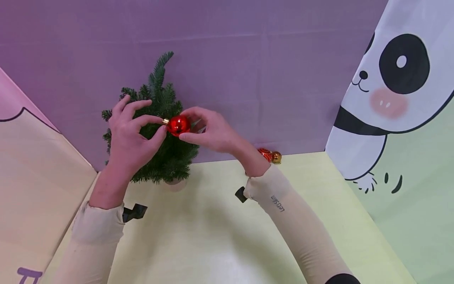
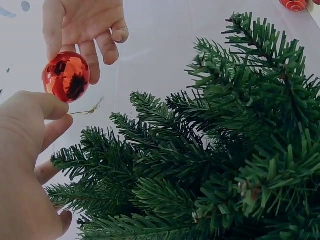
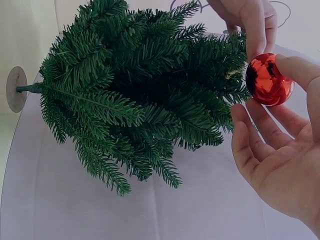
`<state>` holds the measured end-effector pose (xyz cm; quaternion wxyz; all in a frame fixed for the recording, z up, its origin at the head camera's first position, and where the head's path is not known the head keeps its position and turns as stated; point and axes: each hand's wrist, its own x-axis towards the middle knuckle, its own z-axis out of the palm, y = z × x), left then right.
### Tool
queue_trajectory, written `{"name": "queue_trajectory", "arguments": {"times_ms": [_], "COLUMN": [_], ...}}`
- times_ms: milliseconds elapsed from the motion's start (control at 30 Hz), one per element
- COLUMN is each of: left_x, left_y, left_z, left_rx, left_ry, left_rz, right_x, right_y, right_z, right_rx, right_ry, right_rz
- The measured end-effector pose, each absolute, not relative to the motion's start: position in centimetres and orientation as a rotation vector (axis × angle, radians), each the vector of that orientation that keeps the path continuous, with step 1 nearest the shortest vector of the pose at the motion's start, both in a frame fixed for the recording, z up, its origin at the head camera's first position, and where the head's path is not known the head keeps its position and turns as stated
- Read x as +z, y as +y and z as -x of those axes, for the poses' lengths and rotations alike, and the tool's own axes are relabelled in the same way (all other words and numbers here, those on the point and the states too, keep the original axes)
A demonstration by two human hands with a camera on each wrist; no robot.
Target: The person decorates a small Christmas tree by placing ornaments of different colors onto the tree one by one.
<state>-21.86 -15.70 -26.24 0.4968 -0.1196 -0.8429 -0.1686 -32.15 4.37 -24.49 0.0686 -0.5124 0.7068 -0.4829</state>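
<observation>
A shiny red Christmas ball point(image 1: 179, 126) with a gold cap is held between both hands in front of a small green artificial Christmas tree point(image 1: 166, 157). My left hand point(image 1: 132, 132) pinches the cap end between thumb and index finger, its other fingers spread. The right hand point(image 1: 214, 130) grips the opposite side of the ball with thumb and fingers. In the left wrist view a thin gold string point(image 2: 90, 111) trails from the cap near the left fingertips. The tree's round base point(image 3: 16, 89) shows in the right wrist view.
A patterned red ball point(image 1: 265, 154) and a gold ball point(image 1: 276, 157) lie at the back of the pale yellow table point(image 1: 220, 244), partly behind the right forearm. A purple backdrop point(image 1: 227, 71) rises behind the tree. A panda-printed panel point(image 1: 400, 157) stands on the right.
</observation>
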Motion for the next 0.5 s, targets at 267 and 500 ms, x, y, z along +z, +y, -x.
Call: {"name": "queue_trajectory", "arguments": {"times_ms": [267,500], "left_x": [-25.9,-26.2], "left_y": [-15.6,-15.3], "left_z": [21.8,21.5], "left_rx": [-0.394,-0.415], "left_ry": [-2.032,-1.968], "left_rz": [0.296,0.276], "right_x": [-24.4,-24.4], "right_y": [4.9,5.5], "right_z": [31.9,31.1], "right_rx": [-1.47,-1.444], "right_ry": [2.122,2.123], "right_rz": [1.545,1.545]}}
